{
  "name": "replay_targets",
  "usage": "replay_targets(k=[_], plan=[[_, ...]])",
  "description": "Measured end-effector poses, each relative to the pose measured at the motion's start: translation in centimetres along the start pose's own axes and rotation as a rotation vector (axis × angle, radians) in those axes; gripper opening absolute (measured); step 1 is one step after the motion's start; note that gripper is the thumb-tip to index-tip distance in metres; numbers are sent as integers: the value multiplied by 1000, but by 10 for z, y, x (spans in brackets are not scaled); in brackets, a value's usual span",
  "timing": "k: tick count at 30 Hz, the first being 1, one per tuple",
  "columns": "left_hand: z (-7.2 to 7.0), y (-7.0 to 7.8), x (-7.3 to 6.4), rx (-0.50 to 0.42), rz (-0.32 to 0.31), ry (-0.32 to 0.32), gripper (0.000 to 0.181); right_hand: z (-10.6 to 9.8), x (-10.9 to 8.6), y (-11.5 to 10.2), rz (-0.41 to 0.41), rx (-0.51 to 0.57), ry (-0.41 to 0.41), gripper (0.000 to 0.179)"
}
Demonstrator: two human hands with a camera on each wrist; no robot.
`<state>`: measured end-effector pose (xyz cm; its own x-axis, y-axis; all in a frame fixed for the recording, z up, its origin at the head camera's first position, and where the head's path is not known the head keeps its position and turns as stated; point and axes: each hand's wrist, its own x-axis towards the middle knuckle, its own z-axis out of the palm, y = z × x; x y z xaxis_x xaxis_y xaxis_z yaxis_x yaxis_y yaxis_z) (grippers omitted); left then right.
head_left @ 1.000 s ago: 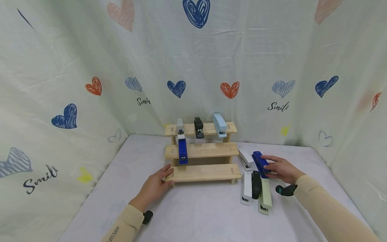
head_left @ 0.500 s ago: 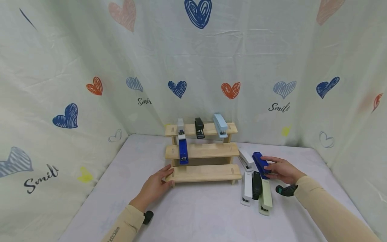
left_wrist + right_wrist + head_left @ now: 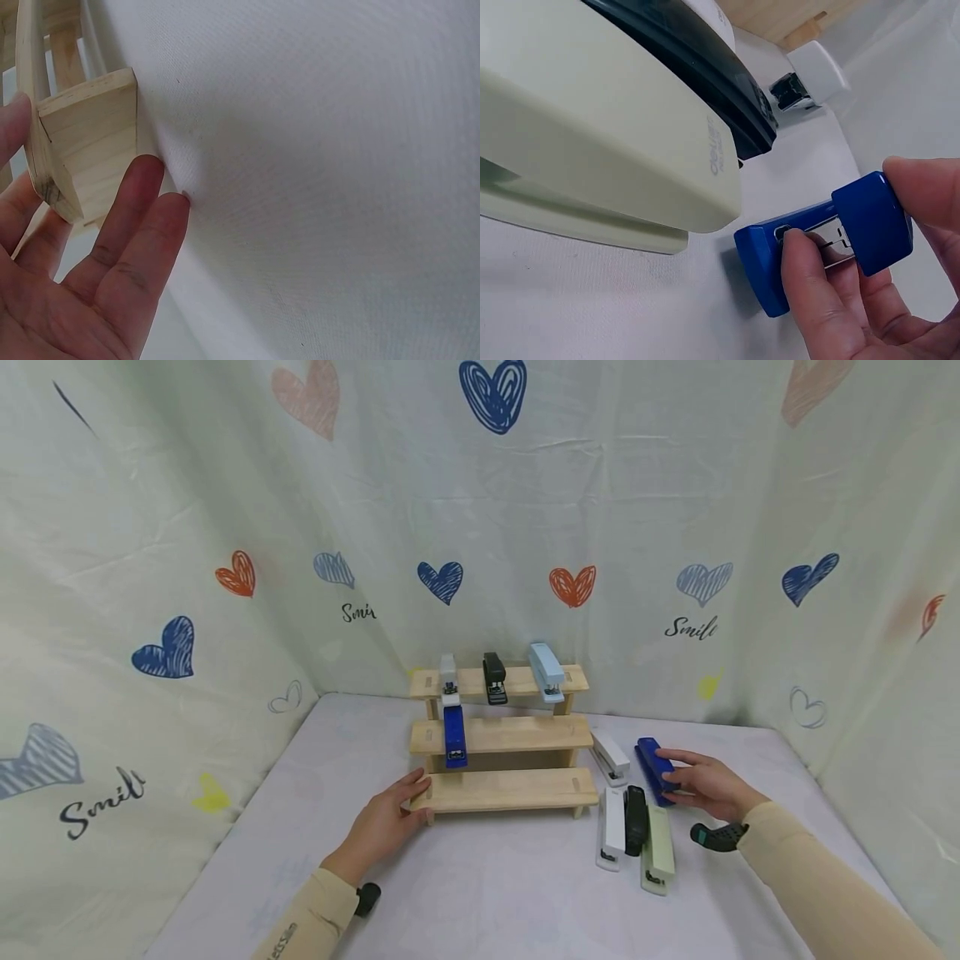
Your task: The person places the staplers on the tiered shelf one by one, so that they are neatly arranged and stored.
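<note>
My right hand [image 3: 708, 787] pinches a blue stapler [image 3: 651, 763] at the right of the table, with thumb and fingers on its sides. In the right wrist view, this blue stapler [image 3: 874, 223] lies beside the pale green stapler [image 3: 607, 112], with a small gap between them. My left hand [image 3: 382, 827] holds the left end of the lowest step of a three-step wooden display stand [image 3: 517, 789]. The left wrist view shows thumb and some fingers at the board's end [image 3: 94, 124], while two fingers extend past it.
On the top step stand a grey-white stapler [image 3: 447, 670], a black one [image 3: 493, 672] and a light blue one [image 3: 547, 668]. Another blue stapler [image 3: 454, 735] sits on the middle step. Right of the stand lie two white staplers [image 3: 612, 822], a black one [image 3: 636, 821] and the green one.
My right hand has shifted slightly right with the blue stapler, away from the black and green staplers. The left hand stays on the stand.
</note>
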<state>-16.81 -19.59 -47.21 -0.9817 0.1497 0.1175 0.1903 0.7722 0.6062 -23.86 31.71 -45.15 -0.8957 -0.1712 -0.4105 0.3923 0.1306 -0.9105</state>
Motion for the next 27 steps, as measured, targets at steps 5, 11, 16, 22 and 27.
replay_targets(k=[5,11,16,22,27], plan=[[0,1,0,5,-4,-5,53,-3,-8,-3,-6,9,8,64],[-1,3,1,10,-5,-7,53,-9,-17,-7,-14,15,13,64],[-1,3,0,7,-5,-13,52,-11,-26,-13,-21,13,20,63],[-2,3,-1,6,1,-9,53,-9,-37,-21,-49,1,7,63],[-2,3,0,8,2,-3,53,-1,-45,-29,-83,-22,-13,63]])
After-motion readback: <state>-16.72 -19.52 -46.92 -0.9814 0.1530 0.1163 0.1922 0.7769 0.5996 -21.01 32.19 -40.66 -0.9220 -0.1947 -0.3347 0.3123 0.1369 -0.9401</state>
